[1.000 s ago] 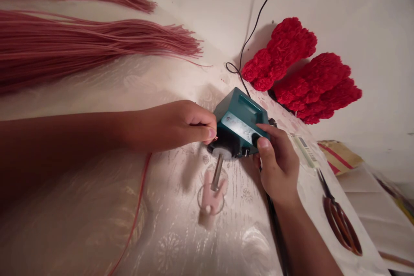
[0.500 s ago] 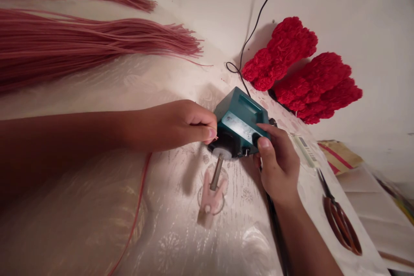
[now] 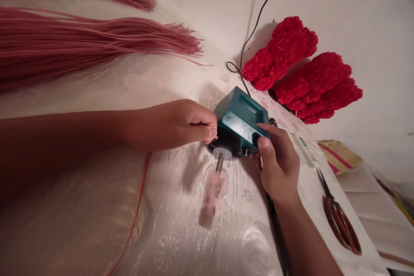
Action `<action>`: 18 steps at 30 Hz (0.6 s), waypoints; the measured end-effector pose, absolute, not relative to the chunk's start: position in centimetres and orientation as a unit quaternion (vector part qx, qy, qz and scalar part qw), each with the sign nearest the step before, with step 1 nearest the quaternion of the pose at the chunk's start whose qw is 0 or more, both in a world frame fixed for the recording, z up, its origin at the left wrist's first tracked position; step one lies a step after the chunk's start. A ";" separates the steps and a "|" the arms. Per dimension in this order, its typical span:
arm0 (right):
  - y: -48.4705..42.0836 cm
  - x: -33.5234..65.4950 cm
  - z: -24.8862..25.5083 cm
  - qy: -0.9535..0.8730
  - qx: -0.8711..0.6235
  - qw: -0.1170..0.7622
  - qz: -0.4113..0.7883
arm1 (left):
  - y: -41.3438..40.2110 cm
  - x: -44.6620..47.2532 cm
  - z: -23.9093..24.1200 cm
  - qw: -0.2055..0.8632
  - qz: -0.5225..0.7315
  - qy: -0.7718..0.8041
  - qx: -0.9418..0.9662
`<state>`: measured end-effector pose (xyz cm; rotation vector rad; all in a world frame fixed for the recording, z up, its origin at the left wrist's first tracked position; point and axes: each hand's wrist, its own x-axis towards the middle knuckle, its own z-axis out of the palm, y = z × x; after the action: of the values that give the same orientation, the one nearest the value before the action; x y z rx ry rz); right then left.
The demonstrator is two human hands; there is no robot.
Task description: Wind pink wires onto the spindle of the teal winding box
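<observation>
A small teal motor box (image 3: 241, 116) stands on the white patterned cloth (image 3: 97, 207). A metal shaft with a pink forked piece (image 3: 211, 192) sticks out of its front, and that piece is blurred by spinning. My left hand (image 3: 176, 124) is closed in a pinch, holding a thin pink cord (image 3: 137, 207) right beside the shaft's hub. My right hand (image 3: 278, 161) grips the box's right side, thumb on a black knob (image 3: 255, 139).
Two bundles of pink cords (image 3: 97, 45) lie at the upper left. Red fluffy pompoms (image 3: 300, 69) rest against the wall. A black cable (image 3: 255, 21) runs up from the box. Scissors (image 3: 339, 220) and papers lie at the right.
The pink forked piece on the shaft has gone from clearly seen to blurred, turning. Both hands have stayed in place.
</observation>
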<state>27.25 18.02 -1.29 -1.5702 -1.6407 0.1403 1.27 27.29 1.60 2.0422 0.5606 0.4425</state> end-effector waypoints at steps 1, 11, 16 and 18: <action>18.0 27.3 -1.3 -0.655 -0.626 0.419 0.056 | 27.3 1.3 1.6 0.470 0.182 0.227 0.833; 18.0 27.2 -1.3 -0.648 -0.628 0.425 0.064 | 27.4 1.3 1.2 0.470 0.188 0.216 0.835; 18.0 27.2 -1.3 -0.649 -0.628 0.424 0.069 | 27.4 1.3 1.3 0.473 0.186 0.220 0.833; 18.0 27.3 -1.3 -0.649 -0.629 0.423 0.067 | 27.3 1.3 1.4 0.473 0.184 0.222 0.832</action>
<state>27.27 17.96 -1.31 -1.5751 -1.6249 0.1667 1.28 27.35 1.39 2.0368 0.5440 0.4511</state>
